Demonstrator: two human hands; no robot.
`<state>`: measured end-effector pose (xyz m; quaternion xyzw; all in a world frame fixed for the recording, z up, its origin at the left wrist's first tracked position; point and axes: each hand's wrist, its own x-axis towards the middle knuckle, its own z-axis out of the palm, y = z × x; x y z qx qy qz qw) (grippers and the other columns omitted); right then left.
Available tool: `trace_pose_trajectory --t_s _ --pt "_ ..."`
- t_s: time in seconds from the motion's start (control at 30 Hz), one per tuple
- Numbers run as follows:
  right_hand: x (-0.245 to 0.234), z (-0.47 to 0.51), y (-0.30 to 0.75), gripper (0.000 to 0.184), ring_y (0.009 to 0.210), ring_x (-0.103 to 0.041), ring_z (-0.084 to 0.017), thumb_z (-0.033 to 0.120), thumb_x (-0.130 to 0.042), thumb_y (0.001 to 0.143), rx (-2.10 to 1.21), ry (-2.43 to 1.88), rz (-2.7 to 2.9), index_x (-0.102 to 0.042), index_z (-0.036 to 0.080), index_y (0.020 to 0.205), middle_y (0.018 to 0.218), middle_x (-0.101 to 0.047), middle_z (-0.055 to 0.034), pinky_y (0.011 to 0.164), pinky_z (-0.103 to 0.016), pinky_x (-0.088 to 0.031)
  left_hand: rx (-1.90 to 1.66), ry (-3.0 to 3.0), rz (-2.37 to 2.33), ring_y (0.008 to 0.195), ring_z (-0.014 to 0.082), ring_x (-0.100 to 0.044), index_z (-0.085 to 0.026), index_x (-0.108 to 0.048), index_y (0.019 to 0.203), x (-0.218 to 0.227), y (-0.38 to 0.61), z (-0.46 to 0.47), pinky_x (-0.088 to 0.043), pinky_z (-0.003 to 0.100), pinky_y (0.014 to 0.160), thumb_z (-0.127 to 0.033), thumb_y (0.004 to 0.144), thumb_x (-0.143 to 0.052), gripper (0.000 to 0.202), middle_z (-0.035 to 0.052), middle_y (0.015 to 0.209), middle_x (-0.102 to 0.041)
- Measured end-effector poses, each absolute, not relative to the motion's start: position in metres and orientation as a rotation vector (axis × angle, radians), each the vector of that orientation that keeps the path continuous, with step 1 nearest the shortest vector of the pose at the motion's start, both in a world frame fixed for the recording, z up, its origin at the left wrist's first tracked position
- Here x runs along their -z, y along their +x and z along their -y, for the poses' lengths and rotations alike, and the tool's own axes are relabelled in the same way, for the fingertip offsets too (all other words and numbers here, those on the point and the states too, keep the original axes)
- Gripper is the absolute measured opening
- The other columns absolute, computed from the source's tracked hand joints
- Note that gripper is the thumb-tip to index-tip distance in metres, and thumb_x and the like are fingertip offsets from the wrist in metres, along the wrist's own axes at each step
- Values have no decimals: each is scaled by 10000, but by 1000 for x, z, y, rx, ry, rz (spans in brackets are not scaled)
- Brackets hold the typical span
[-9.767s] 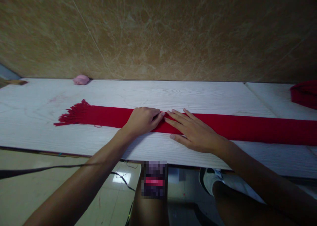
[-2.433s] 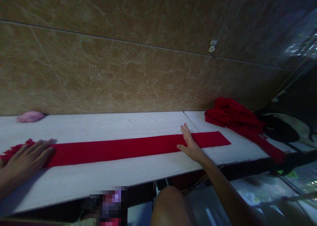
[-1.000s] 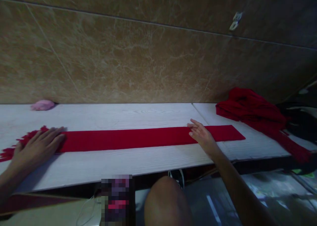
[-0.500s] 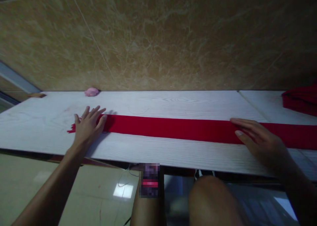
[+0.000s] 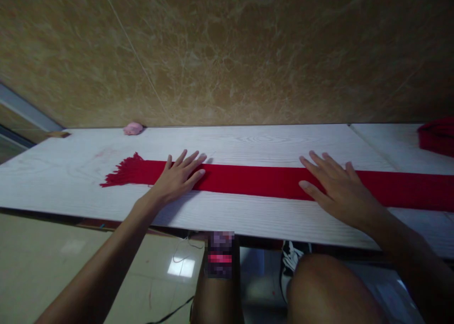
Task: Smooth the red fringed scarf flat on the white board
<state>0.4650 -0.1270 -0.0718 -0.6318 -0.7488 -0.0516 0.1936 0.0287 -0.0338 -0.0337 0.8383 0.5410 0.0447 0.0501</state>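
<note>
A long red scarf (image 5: 248, 181) lies flat in a narrow strip along the pale wooden table (image 5: 227, 215). Its fringe (image 5: 124, 169) fans out at the left end, and its right end runs out of view. My left hand (image 5: 179, 177) lies palm down over the scarf, a little right of the fringe, fingers spread. On the right, my right hand (image 5: 335, 187) is also palm down over the strip with its fingers apart. Between my hands the cloth looks smooth.
Along the back edge stand a small pink lump (image 5: 133, 128) and, at the far right, folded dark red cloth (image 5: 438, 137). A brown marbled wall (image 5: 227, 59) rises behind the table. My knees and a shoe (image 5: 289, 267) show below the front edge.
My left hand has slid right along the scarf, uncovering the fringe. My right hand has shifted slightly left, and its fingers have spread from a closer, bent pose.
</note>
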Motion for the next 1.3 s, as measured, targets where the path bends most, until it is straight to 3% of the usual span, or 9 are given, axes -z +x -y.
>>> trace_pose_trajectory --t_s 0.23,1.3 --pt "89 129 461 746 1540 -411 -437 713 -342 1030 174 -1757 2160 -495 286 1622 1663 -474 -123 1249 -777 -185 -119 2564 -1608 1667 324 -213 -431 -377 1664 41 28 33 -99 673 1332 -658 1078 -308 631 -38 1764 -340" --pt "87 131 467 714 1528 -441 -404 703 -401 1021 108 -1749 2153 -499 312 1611 1651 -498 -84 1260 -736 -254 -254 2483 -1574 1658 276 -257 -351 -483 1611 39 24 33 -139 612 1354 -702 1057 -351 669 -5 1724 -421"
